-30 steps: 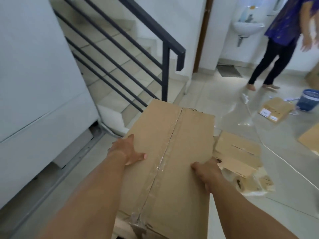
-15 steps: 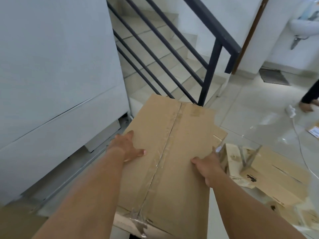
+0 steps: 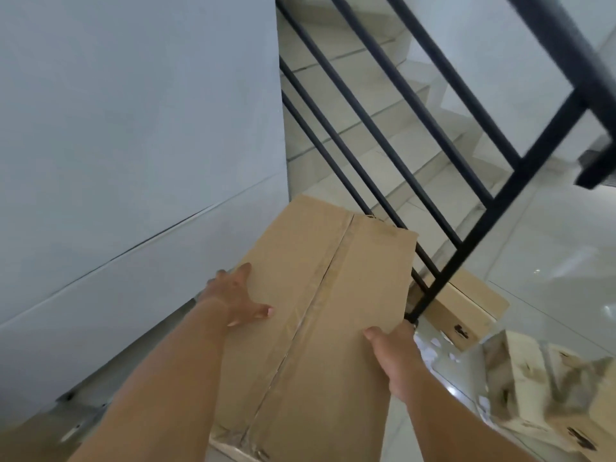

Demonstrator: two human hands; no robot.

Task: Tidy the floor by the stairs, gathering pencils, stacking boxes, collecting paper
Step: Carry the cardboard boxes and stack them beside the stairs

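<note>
There are two hands: left hand (image 3: 238,296) and right hand (image 3: 396,348). Cardboard boxes number three: centre box (image 3: 316,311), mid-right box (image 3: 466,305), blurred lower-right box (image 3: 533,395).

Cardboard box (image 3: 316,295) now nearer the railing (image 3: 496,206)
</note>
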